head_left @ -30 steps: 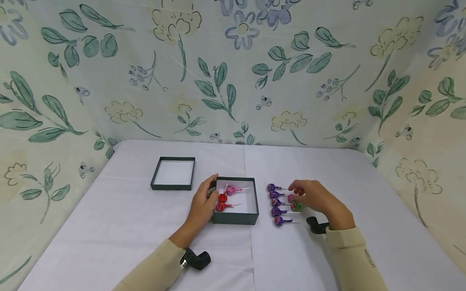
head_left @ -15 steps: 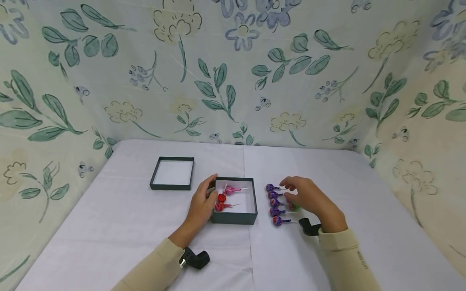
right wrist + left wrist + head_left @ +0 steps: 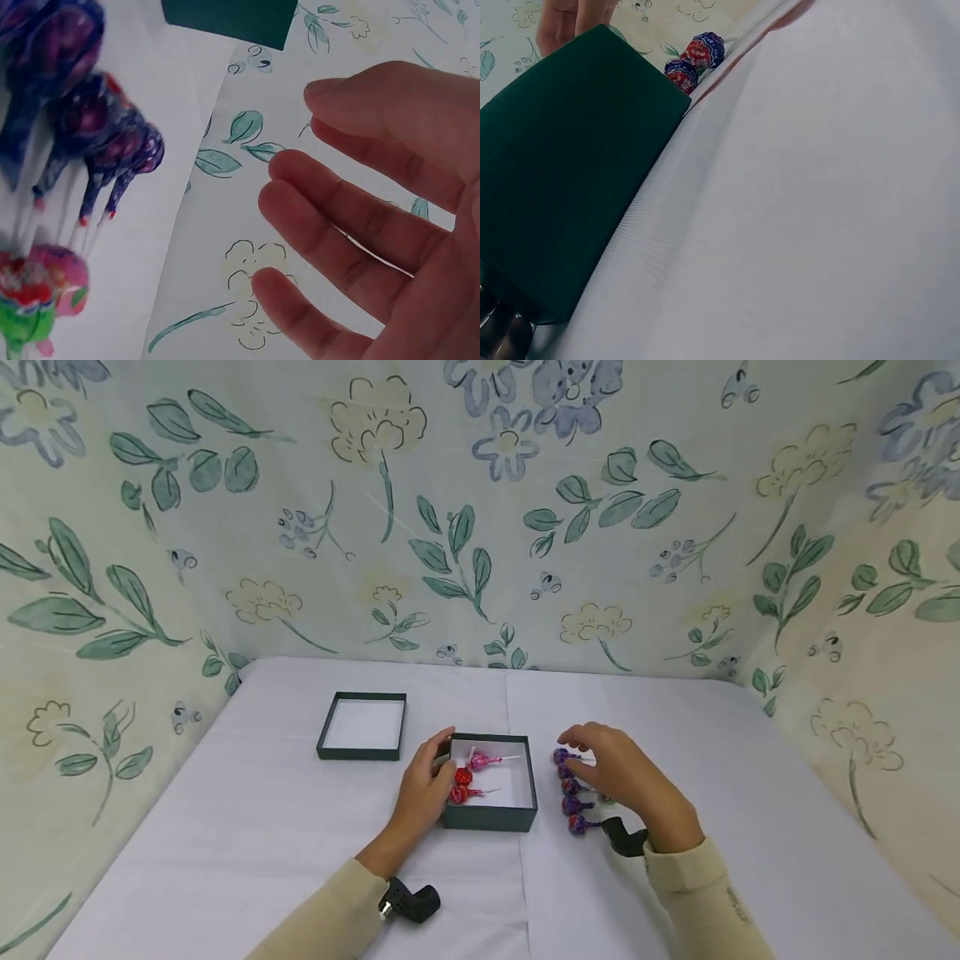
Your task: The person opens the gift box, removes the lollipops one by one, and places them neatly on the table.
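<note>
My left hand (image 3: 426, 781) grips the left side of a dark green open box (image 3: 492, 819). Inside the box lie a pink lollipop (image 3: 482, 762) and two red lollipops (image 3: 459, 794), near its left wall. To its right, several purple-wrapped lollipops (image 3: 576, 824) form a column on the cloth, sticks pointing right. Above the far end of that column hovers my right hand (image 3: 626, 770). Its fingers are loosely bent, and the right wrist view shows nothing between them. A red-and-green lollipop (image 3: 28, 296) and a pink one (image 3: 69, 274) lie by the purple sticks, mostly hidden in the head view.
A dark green lid (image 3: 360, 754) with a white inside lies behind and left of the box. White cloth (image 3: 247, 827) covers the table. Floral fabric (image 3: 517, 560) hangs behind it and at both sides. Each wrist wears a black camera (image 3: 414, 902).
My right hand has moved left, from beside the lollipop sticks to over the column's far end. The left hand and the box keep their places. The head view has shifted slightly.
</note>
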The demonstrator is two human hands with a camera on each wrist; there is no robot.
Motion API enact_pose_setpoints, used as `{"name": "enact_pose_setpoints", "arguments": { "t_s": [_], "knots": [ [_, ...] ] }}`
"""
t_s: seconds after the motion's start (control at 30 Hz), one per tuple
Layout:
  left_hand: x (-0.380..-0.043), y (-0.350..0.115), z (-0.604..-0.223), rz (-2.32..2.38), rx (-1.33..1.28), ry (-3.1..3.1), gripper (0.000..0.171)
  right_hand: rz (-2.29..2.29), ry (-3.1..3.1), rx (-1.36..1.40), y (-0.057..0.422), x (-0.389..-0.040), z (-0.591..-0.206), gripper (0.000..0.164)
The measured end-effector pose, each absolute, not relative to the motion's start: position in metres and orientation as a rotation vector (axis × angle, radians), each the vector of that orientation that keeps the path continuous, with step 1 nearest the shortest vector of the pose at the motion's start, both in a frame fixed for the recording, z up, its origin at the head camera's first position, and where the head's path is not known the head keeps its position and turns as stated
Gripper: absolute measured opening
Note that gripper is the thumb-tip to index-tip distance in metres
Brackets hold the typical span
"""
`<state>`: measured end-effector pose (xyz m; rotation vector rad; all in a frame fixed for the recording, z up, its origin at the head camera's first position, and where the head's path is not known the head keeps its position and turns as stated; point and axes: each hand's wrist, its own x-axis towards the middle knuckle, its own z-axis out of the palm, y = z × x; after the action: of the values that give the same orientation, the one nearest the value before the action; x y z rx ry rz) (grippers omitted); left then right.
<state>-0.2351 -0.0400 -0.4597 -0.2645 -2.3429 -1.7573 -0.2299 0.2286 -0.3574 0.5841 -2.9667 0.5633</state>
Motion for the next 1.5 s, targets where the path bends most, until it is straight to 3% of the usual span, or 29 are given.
{"name": "enact_pose_setpoints", "arguments": {
  "t_s": [0.73,1.5],
  "knots": [
    [-0.235,-0.033,-0.464,-1.795,-0.32,-2.322,0.048,0.793,-2.909,0.733,0.155,-0.248,-0.362,0.025],
    [-0.238,-0.042,-0.463,-1.764,-0.311,-2.343,0.049,0.492,-2.864,0.692,0.128,-0.247,-0.402,0.028]
  ]
}}
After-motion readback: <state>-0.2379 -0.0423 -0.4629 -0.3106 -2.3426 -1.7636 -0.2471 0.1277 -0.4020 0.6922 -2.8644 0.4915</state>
